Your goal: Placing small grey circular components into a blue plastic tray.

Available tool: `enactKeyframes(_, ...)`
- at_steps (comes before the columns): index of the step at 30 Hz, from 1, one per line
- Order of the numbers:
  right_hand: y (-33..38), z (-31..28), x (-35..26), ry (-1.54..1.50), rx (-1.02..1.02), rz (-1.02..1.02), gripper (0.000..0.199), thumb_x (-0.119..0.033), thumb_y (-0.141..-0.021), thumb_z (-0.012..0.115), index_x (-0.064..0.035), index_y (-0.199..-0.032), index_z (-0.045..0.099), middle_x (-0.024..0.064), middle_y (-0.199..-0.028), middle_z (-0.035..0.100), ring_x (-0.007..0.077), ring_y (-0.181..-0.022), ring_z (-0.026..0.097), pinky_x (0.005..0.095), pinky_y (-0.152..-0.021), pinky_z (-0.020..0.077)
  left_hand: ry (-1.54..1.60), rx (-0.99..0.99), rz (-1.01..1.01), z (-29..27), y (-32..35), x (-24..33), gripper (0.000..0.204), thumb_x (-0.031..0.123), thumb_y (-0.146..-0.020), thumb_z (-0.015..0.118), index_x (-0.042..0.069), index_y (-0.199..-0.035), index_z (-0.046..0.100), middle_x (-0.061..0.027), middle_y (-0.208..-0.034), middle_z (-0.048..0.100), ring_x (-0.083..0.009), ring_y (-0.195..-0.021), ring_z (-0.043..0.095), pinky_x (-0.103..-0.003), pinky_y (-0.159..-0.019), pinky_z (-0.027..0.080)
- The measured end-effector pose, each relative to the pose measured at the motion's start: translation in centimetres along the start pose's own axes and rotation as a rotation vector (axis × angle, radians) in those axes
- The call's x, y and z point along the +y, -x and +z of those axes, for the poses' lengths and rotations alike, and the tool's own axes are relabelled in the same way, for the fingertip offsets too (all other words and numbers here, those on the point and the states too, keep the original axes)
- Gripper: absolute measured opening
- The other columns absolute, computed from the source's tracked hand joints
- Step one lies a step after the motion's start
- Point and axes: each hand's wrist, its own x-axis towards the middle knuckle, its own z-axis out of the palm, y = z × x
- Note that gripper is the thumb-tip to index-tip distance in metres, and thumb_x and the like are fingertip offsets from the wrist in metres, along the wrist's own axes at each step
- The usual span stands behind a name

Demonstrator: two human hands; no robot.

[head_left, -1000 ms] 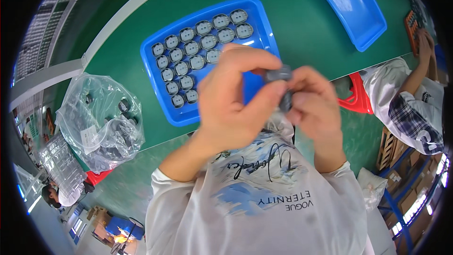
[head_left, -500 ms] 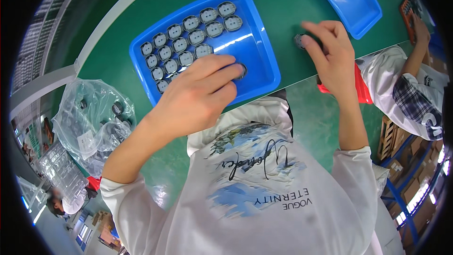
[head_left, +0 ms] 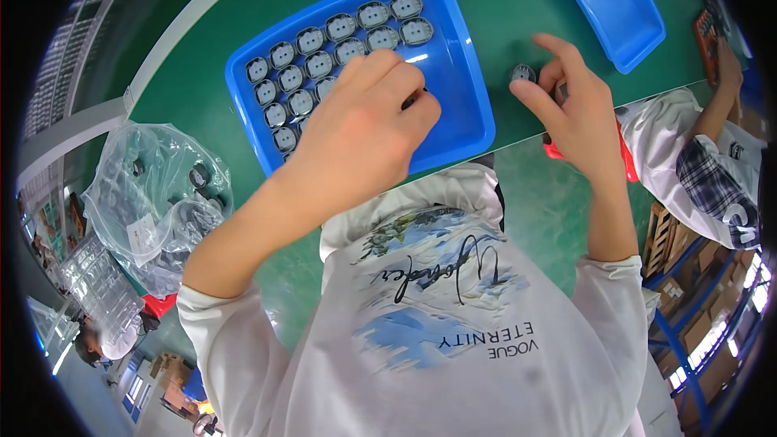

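Two blue trays are seen on a green table top [head_left: 518,0] that is edged by a pale strip at its far left side: a large tray [head_left: 465,97] in the middle, filled along its far part with rows of small round grey parts [head_left: 340,28], and a second tray [head_left: 615,8] at the upper right, cut off by the rim of the picture. The left hand [head_left: 364,133] is laid inside the large tray with its fingers curled down; a dark bit is glimpsed at the fingertips, but whether anything is gripped cannot be told, since the back of the hand covers it. Several parts in the near rows are hidden under that hand as well. The right hand [head_left: 575,117] is held half open over the table just right of the large tray, thumb and forefinger spread, and one round part [head_left: 523,74] is seen on the green surface right at its fingertips; whether it is touched cannot be made out. A red object [head_left: 627,163] is mostly covered by this hand. A clear plastic bag [head_left: 154,194] with dark pieces inside is seen at the left, beside the table, with more clear packaging below it. Another person's sleeve [head_left: 712,186], in a checked pattern, is seen at the right edge, and blue racking and cartons are made out dimly in the lower right, bent by the lens.
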Motion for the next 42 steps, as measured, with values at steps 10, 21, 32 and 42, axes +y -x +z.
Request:
enactKeyframes(10, -0.2, -1.2, 0.6, 0.074, -0.196, -0.013, 0.036, -0.010, -0.081, 0.078, -0.0027, -0.113, 0.065, 0.0036, -0.078, 0.056, 0.0129, -0.063, 0.047, 0.0271, -0.057, 0.0389, 0.047, -0.016, 0.046, -0.4, 1.2, -0.5, 0.022, 0.005, -0.067, 0.071, 0.001, -0.088, 0.072, -0.0082, -0.089, 0.056, -0.0263, -0.089, 0.054, -0.038, -0.077, 0.046)
enactKeyframes(21, -0.3, -0.6, 0.9, 0.004, -0.113, -0.261, 0.019, -0.001, -0.083, 0.074, -0.0022, -0.100, 0.068, 0.0035, -0.092, 0.059, 0.0103, -0.060, 0.044, 0.0267, -0.054, 0.0361, -0.023, 0.059, 0.102, 0.9, 0.1, -0.8, 0.015, 0.010, -0.066, 0.072, 0.002, -0.079, 0.067, -0.0075, -0.085, 0.052, -0.0267, -0.089, 0.052, -0.038, -0.077, 0.043)
enactKeyframes(32, -0.3, 0.1, 1.6, 0.001, 0.021, -0.262, 0.016, 0.002, -0.080, 0.077, -0.0015, -0.093, 0.068, 0.0028, -0.095, 0.057, 0.0081, -0.057, 0.039, 0.0256, -0.054, 0.0337, -0.038, 0.285, -0.248, -4.4, 2.3, -1.0, 0.020, 0.003, -0.068, 0.081, 0.007, -0.086, 0.073, -0.0070, -0.090, 0.061, -0.0282, -0.091, 0.058, -0.038, -0.077, 0.049)
enactKeyframes(42, -1.2, 0.2, 0.4, 0.001, -0.006, -0.199, 0.013, -0.001, -0.082, 0.076, -0.0023, -0.094, 0.070, 0.0041, -0.095, 0.057, 0.0121, -0.062, 0.046, 0.0281, -0.057, 0.0394, -0.019, 0.064, -0.035, -0.3, 1.3, 0.6, 0.021, 0.003, -0.068, 0.079, 0.003, -0.087, 0.072, -0.0084, -0.093, 0.059, -0.0303, -0.095, 0.057, -0.042, -0.085, 0.047)
